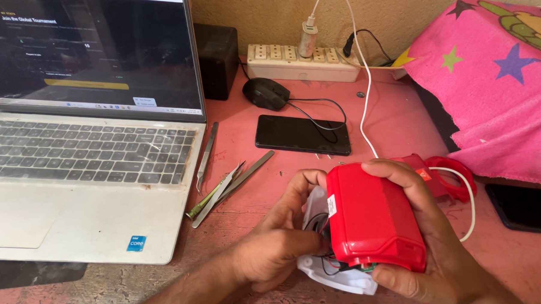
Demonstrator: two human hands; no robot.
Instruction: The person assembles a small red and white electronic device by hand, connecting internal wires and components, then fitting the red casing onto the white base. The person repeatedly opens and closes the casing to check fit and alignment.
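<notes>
My right hand [435,247] grips a red plastic casing [373,218], rounded and box-like, with a small white sticker on its side. Under it a white plastic part [338,279] shows, with thin dark and red wires [326,262] running between the two. My left hand [279,242] presses against the casing's left side, its fingers curled at the gap where the wires sit. Both hands hover low over the pink tabletop [397,114].
An open laptop [84,163] fills the left. Tweezers and flat metal tools [224,183] lie beside it. Behind are a dark phone [303,134], black mouse [266,93], power strip [303,62] with white cable, red ring part [455,176], pink towel [500,100], second phone [523,206].
</notes>
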